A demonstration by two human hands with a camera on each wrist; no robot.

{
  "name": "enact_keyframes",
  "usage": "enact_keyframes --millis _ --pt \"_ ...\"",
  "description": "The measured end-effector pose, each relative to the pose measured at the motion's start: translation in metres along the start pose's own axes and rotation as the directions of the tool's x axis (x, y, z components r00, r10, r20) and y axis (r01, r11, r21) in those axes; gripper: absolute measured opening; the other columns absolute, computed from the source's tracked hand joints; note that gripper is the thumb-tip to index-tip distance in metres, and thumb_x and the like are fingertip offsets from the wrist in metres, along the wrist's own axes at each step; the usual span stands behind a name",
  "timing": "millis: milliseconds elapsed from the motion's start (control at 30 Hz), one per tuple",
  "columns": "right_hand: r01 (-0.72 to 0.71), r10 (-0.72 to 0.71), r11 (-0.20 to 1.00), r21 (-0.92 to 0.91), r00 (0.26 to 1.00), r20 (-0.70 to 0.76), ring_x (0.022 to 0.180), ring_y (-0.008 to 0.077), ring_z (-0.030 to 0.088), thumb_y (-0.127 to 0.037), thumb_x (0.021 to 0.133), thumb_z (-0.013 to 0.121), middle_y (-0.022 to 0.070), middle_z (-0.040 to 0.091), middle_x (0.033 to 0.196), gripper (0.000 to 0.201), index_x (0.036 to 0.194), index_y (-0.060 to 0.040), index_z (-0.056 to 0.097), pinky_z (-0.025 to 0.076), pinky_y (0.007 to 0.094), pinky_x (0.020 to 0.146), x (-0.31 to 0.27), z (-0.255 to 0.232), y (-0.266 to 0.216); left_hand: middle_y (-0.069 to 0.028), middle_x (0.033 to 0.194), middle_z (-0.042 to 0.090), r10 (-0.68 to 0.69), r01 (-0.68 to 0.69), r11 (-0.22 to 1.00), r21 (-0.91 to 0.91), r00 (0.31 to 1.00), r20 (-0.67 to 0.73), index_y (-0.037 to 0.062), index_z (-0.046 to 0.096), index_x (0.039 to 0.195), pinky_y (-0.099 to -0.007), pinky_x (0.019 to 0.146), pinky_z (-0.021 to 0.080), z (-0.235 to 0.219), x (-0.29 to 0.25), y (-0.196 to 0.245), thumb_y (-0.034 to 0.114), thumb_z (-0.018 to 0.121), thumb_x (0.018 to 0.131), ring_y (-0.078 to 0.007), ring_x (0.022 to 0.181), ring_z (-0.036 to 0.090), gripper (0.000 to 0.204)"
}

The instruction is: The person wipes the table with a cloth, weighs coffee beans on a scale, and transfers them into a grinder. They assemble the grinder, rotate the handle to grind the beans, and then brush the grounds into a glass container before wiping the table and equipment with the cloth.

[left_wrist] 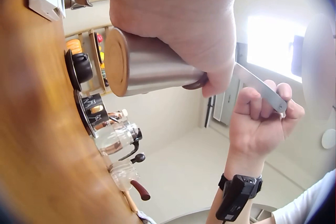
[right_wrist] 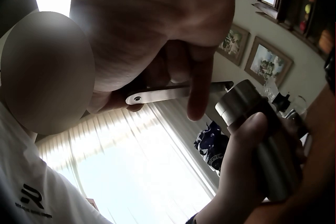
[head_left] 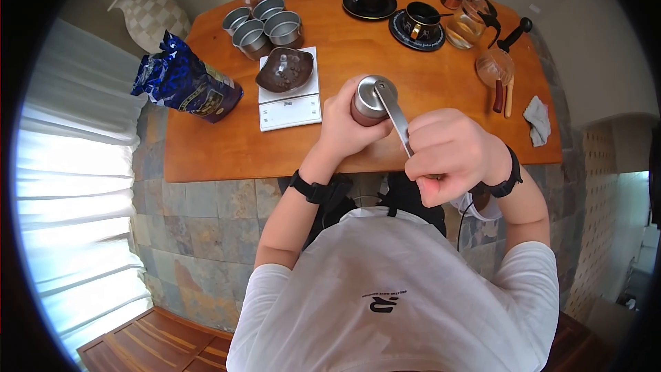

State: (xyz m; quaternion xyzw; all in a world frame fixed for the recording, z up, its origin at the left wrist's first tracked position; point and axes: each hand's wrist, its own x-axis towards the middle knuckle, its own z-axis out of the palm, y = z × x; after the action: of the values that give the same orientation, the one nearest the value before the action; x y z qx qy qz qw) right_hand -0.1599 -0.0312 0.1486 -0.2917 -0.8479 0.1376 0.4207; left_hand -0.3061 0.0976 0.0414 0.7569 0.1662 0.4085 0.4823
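Observation:
A cylindrical metal hand grinder (head_left: 370, 100) is held above the table's near edge, its crank arm (head_left: 394, 116) pointing toward the right hand. The left hand (head_left: 348, 124) wraps round the grinder body, also seen in the left wrist view, where the metal body (left_wrist: 157, 66) lies sideways in the picture. My right hand (head_left: 451, 155) has its fingers curled round the outer end of the crank; the knob itself is hidden in the fingers. In the right wrist view the crank (right_wrist: 163, 94) runs between the right hand's fingers, and the left thumb presses the grinder (right_wrist: 268, 150).
Left of the grinder, a dark bowl (head_left: 286, 70) sits on a white scale (head_left: 290, 113). A blue bag (head_left: 196, 86) stands farther left, with several metal cups (head_left: 284, 29) behind. Black cups (head_left: 421, 21), a glass pot (head_left: 468, 26), a red-handled tool (head_left: 498, 96) and a cloth (head_left: 538, 121) are at right.

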Motion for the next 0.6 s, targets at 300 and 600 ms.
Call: enact_keyframes --millis 300,600 --pt "-0.192 0.200 0.957 0.219 0.980 -0.013 0.057 0.0286 0.059 -0.002 0.059 0.057 0.0052 0.048 0.053 0.008 0.064 -0.0072 0.058 0.048 0.0298 0.053 -0.010 -0.007 0.008 -0.0134 0.120 0.062 -0.052 0.065 0.963 -0.260 0.997 0.057 0.0049 0.051 0.130 -0.0352 0.094 0.050 -0.003 -0.009 0.007 0.012 0.084 0.065 -0.0266 0.109 0.063 0.074" --pt "-0.251 0.257 0.921 0.298 0.966 0.020 0.052 0.0223 0.049 0.004 0.059 0.059 0.0063 0.053 0.059 0.012 0.066 -0.0048 0.060 0.037 0.0317 0.048 -0.012 -0.003 0.016 -0.0129 0.116 0.059 0.119 -0.123 0.992 0.018 0.980 0.161 0.0068 0.049 0.132 -0.0355 0.093 0.049 -0.014 -0.005 -0.003 0.008 0.083 0.069 -0.0268 0.105 0.062 0.071"
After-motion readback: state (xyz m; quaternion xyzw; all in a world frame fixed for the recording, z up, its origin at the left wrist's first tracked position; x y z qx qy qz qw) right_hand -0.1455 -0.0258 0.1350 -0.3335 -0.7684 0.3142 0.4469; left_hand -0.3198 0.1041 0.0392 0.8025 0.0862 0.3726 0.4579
